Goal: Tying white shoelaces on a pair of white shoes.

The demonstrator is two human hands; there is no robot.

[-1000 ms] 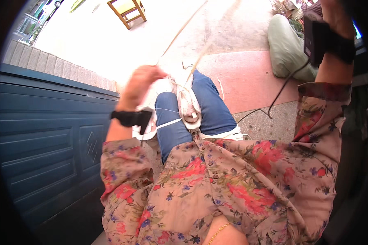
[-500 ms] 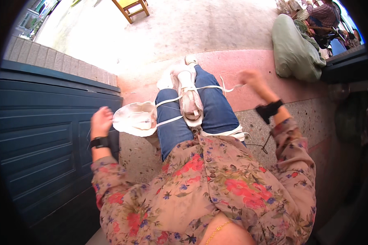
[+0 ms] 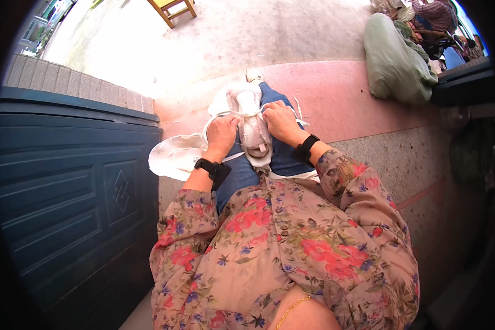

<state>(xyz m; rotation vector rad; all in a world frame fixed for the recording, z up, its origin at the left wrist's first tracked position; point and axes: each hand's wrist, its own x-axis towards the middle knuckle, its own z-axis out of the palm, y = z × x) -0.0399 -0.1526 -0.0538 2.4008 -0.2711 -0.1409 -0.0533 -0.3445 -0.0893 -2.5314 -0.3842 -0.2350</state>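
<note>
A pale pinkish-white shoe (image 3: 254, 132) lies lengthwise between my thighs, toe end toward me. My left hand (image 3: 221, 133) is at its left side, fingers pinched together; what they hold is too small to make out. Against the upper right side of the shoe, my right hand (image 3: 282, 121) has its fingers closed, their tips partly hidden. A white strap (image 3: 234, 157) runs from the shoe over my left thigh, and another white band crosses the shoe between my hands. A fine thread shows by my left wrist. Beside my left leg rests a white shoe-like piece (image 3: 175, 156), partly behind my left forearm.
A dark blue panelled door (image 3: 55, 187) stands close on my left. Ahead on the right sits a big grey-green sack (image 3: 393, 60), with people beyond it. A small wooden stool (image 3: 173, 10) is far ahead. Pink and speckled flooring (image 3: 335, 91) surrounds my legs.
Both hands have come inward from wide apart to the shoe between my thighs. My left hand moved right and my right hand moved left. The shoe stays between my thighs.
</note>
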